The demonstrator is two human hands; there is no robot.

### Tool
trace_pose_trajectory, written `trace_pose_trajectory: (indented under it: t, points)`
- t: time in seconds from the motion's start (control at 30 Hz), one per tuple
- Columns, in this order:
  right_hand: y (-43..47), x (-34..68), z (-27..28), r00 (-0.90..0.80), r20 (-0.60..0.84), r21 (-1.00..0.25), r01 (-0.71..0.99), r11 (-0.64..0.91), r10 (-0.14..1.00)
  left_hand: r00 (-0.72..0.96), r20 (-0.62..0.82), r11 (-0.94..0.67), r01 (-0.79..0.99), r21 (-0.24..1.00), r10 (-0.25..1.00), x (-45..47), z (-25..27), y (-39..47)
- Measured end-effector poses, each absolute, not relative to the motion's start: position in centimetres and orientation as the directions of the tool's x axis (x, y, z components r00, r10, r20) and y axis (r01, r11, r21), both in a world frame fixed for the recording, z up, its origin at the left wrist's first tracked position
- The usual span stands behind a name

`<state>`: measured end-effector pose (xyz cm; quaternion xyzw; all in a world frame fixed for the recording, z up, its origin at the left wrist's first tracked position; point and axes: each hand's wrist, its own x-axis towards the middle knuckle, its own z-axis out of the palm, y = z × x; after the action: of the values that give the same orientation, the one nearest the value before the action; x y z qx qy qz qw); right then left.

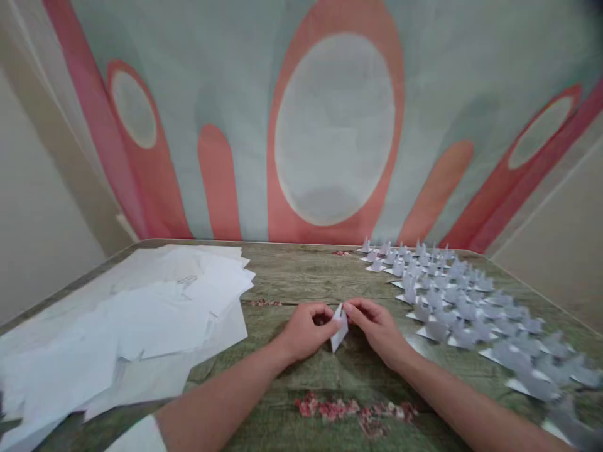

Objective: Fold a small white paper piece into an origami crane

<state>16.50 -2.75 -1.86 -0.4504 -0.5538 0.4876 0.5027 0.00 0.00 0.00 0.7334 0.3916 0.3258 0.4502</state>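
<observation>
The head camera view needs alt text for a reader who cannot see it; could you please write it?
A person's left hand and right hand hold a small piece of folded white paper over a wood-patterned tabletop. Loose white paper sheets overlap at left; many origami figures stand at right.

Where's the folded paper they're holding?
In the head view, the folded paper is just below centre, between the left hand and right hand, with loose sheets to the left and paper figures to the right.
</observation>
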Motion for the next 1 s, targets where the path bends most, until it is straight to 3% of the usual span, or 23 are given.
trace_pose_trajectory:
  t: [0.23, 0.5, 0.83, 1.0]
  points:
    - [-2.9, 16.2, -1.6, -0.153, 0.125, -0.98, 0.134, 0.146, 0.98, 0.423, 0.088, -0.131, 0.075, 0.988, 0.902, -0.3, -0.4, 0.8]
    - [-3.0, 16.3, -1.5, -0.193, 0.127, -0.958, 0.231, 0.171, 0.973, 0.437, 0.078, -0.1, 0.028, 0.995, 0.896, -0.2, -0.6, 0.8]
    - [-3.1, 16.8, -1.0, -0.166, 0.101, -0.995, -0.037, 0.096, 0.981, 0.502, 0.133, -0.073, -0.139, 0.988, 0.855, -0.6, 0.3, 0.8]
    - [-3.7, 16.2, -0.9, -0.291, 0.068, -0.976, -0.219, 0.003, 0.954, 0.64, 0.078, 0.046, -0.175, 0.984, 0.765, -0.4, 0.6, 0.1]
